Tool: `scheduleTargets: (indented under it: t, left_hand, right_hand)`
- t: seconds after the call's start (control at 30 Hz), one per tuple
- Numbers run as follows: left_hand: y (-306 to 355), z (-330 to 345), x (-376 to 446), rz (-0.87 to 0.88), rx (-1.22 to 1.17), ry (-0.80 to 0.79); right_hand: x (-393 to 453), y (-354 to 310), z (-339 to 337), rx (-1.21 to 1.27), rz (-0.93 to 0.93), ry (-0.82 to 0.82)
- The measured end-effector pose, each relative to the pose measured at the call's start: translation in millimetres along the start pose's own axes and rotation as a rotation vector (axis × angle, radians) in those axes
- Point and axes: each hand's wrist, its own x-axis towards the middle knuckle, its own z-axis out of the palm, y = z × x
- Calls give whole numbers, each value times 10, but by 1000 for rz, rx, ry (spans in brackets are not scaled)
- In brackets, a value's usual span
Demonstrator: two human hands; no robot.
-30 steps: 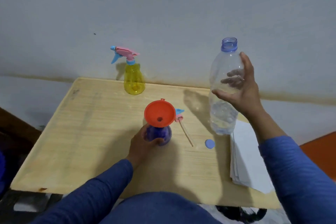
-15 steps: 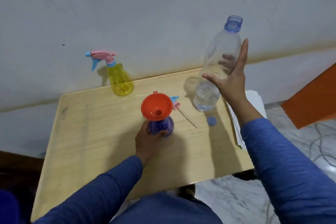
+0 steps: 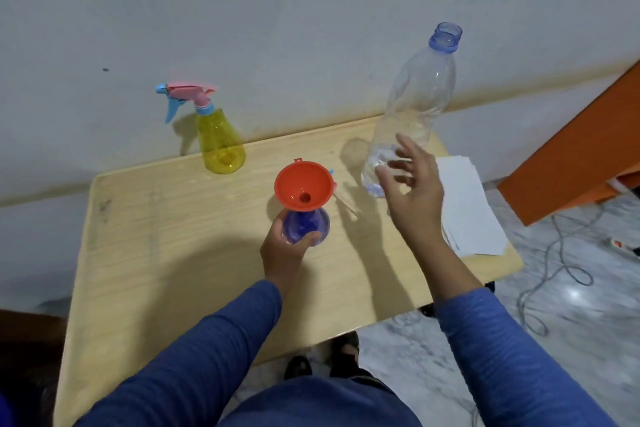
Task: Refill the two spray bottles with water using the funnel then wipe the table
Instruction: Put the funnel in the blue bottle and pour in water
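— What did each hand do at that moment?

— From my screen, I saw the left hand (image 3: 287,253) gripping the purple spray bottle (image 3: 306,226) near the middle of the desk (image 3: 166,253). The orange funnel (image 3: 304,188) sat in its neck. The right hand (image 3: 414,198) was released, fingers spread, just in front of the clear water bottle (image 3: 412,111), and held nothing. If it touched the bottle, I could not tell.

— And the other things?

— The water bottle stood uncapped with a little water at the bottom. The yellow spray bottle (image 3: 220,142), with its pink trigger head on, stood at the far edge by the wall. A stack of white paper (image 3: 471,215) lay at the right edge of the desk.
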Motion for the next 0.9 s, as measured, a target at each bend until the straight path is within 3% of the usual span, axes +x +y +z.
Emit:
scheduleTargets:
  t: [0.1,0.2,0.9]
  left_hand:
    - [-50,11,4,22,-46,16]
    - [-91,25,15,39,-87,16]
    - [-164,30,82,23,-40,-7]
  right_hand:
    - [-242,33,216,0,-140,-321]
    - [-317,83,362,44,-150,-431]
    - [158,-14,442,-60,-352,-459]
